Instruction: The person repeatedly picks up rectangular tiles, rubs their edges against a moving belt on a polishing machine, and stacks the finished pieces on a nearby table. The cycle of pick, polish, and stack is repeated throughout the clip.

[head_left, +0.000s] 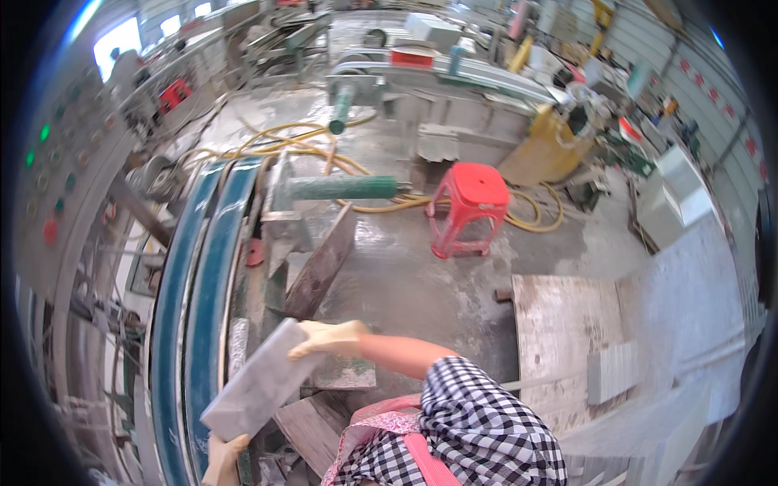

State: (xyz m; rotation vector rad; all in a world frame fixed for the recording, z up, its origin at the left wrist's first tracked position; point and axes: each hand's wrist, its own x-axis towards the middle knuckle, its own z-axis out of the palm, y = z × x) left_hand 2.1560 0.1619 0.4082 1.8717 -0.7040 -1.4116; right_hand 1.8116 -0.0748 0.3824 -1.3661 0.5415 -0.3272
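Note:
A pale grey rectangular stone slab [261, 385] is held at a slant beside the blue conveyor belts [203, 324]. My right hand [328, 338], in a cream glove, grips its far right end with the thumb over the top. At the near left end, my left hand [225, 460], also gloved, is closed on the lower corner. The slab partly covers the right belt's edge; whether it touches the belt I cannot tell. Under and beside it lie wooden boards [312, 433].
A control panel [65, 162] with lit buttons stands left. Ahead are a green roller [344, 188], yellow hoses [284, 146] and a red stool [470, 206]. To the right, a wooden pallet [559, 324] bears a stack of grey slabs [613, 373].

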